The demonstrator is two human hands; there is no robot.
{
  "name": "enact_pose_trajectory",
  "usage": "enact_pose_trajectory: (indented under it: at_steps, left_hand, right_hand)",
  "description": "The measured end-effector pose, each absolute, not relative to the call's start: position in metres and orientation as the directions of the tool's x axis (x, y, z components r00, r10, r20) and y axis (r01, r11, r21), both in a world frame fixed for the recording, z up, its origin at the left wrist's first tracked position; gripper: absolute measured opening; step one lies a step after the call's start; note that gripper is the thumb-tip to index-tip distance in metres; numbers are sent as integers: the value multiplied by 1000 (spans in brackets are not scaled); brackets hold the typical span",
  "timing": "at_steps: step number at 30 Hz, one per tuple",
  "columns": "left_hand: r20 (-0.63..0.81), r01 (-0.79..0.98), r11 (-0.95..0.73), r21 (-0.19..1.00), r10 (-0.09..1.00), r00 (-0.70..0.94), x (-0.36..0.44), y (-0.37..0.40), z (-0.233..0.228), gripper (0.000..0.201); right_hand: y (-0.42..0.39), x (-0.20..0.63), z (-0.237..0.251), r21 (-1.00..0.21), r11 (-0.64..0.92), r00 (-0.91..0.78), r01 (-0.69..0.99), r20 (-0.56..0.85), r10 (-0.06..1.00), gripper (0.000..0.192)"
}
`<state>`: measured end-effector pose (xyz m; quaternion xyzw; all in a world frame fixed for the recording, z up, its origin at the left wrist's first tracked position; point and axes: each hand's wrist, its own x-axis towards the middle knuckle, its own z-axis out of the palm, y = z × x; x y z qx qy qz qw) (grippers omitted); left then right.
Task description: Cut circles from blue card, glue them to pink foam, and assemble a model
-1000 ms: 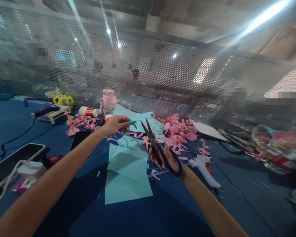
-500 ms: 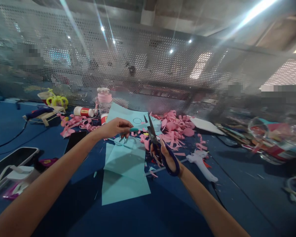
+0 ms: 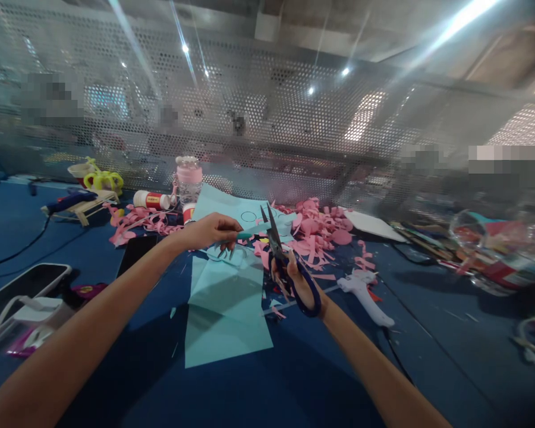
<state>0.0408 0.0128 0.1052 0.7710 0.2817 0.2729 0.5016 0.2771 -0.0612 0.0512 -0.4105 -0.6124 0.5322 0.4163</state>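
My left hand (image 3: 214,230) is closed in a pinch on a small light blue paper piece (image 3: 255,229), whose free end reaches the scissors' blades. My right hand (image 3: 302,278) grips dark-blue-handled scissors (image 3: 273,238), points upward and blades slightly apart. Below and between the hands lie light blue sheets (image 3: 229,321), flat on the blue table. Behind the hands, another light blue sheet (image 3: 225,205) with drawn circles leans up at the back.
Pink paper scraps (image 3: 314,235) are heaped behind my right hand. A white glue gun (image 3: 368,300) lies to the right with its cord. On the left are phones (image 3: 136,252), a white charger (image 3: 38,309) and a pink-topped bottle (image 3: 189,178). A perforated screen (image 3: 249,142) stands behind.
More of the light blue piece shows between my left fingers and the blades. The scissors have shifted very slightly; both hands stay almost in place.
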Motion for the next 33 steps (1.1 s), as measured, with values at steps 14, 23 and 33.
enact_pose_trajectory:
  at_steps: [14,23,33]
  left_hand:
    - [125,184,-340,922,713,690,39,15,105,13]
    - [123,189,-345,919,710,694,38,16,104,17]
    - [110,155,-302,941,702,703,38,19,100,19]
  right_hand:
    - [-63,278,52,-984,137,-313,118,94,945,54]
    - [-66,273,57,-976,68,-231,208,18,973,54]
    - [-65,270,64,-901,-25,-24,434,-39,999,50]
